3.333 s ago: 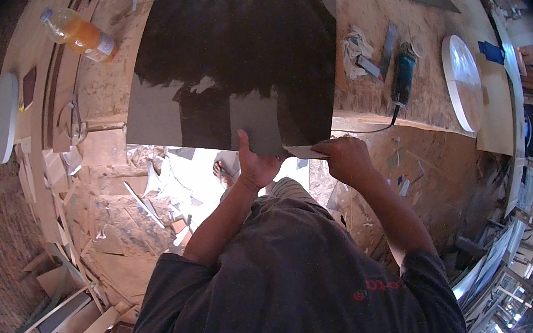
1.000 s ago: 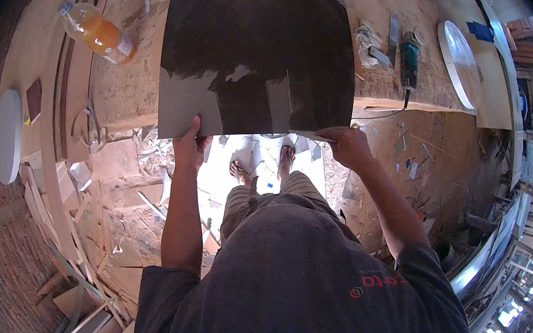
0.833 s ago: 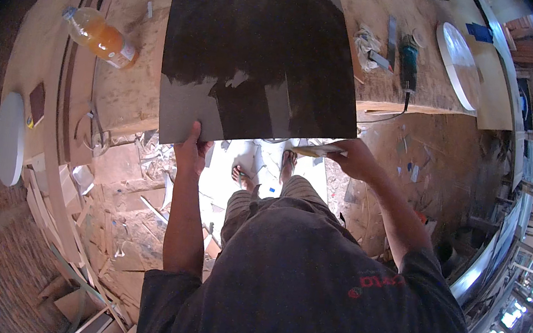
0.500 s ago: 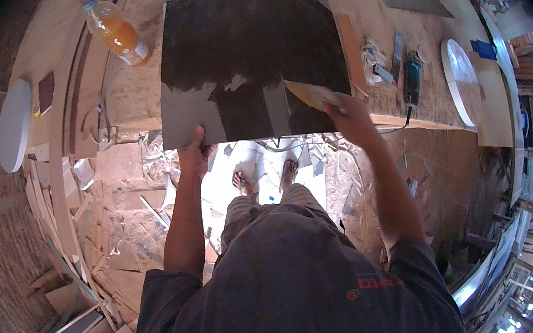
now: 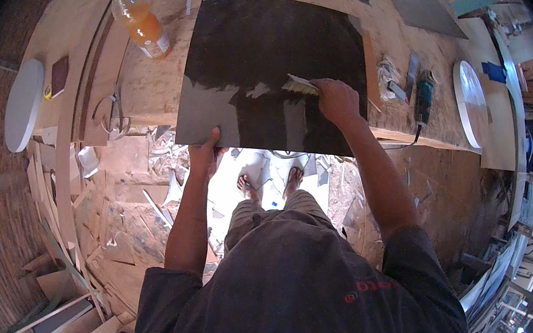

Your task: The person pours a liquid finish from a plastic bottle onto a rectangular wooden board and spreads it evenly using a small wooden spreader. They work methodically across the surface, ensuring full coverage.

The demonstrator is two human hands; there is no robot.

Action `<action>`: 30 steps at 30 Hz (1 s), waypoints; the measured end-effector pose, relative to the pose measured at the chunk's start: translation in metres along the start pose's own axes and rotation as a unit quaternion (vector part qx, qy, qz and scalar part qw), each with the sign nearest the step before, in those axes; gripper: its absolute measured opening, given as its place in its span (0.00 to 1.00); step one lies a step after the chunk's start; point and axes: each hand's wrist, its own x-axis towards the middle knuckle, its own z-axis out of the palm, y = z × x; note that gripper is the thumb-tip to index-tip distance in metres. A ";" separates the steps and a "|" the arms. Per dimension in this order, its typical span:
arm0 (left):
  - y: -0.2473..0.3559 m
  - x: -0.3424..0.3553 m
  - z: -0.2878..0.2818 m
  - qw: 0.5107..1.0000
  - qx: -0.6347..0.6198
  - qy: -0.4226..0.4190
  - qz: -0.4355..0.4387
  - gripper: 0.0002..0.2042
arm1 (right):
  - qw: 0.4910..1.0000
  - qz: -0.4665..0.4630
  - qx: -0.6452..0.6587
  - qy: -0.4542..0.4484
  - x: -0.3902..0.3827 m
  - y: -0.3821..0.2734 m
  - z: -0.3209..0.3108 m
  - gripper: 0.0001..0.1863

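A dark rectangular sheet lies on the workbench, its near edge jutting over the bench front. Most of its face looks wet and nearly black; dull grey patches show along the near side. My left hand pinches the near left edge, thumb on top and fingers underneath. Held in my right hand is a flat brush with pale bristles, which point left and rest on or just over the sheet's middle. Its handle is hidden by my fingers.
On the wooden bench, a bottle of orange liquid stands left. To the right are a rag, a teal corded power tool and a round white disc. Another white disc is far left. Offcuts litter the floor.
My right hand has carried the brush leftward across the sheet, turning the bristles more level. My left hand keeps its hold on the edge. The whole view has shifted slightly.
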 end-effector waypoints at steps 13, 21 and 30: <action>-0.015 0.010 -0.011 1.000 -0.006 0.010 -0.019 0.22 | 0.987 -0.061 -0.030 -0.144 -0.109 -0.041 0.016 0.20; -0.008 0.005 -0.005 1.000 -0.011 -0.008 -0.017 0.24 | 0.970 0.067 0.223 -0.070 -0.143 -0.027 -0.002 0.11; -0.009 0.005 -0.002 1.000 -0.021 -0.003 0.021 0.22 | 0.995 -0.047 0.010 0.087 -0.067 -0.054 0.045 0.21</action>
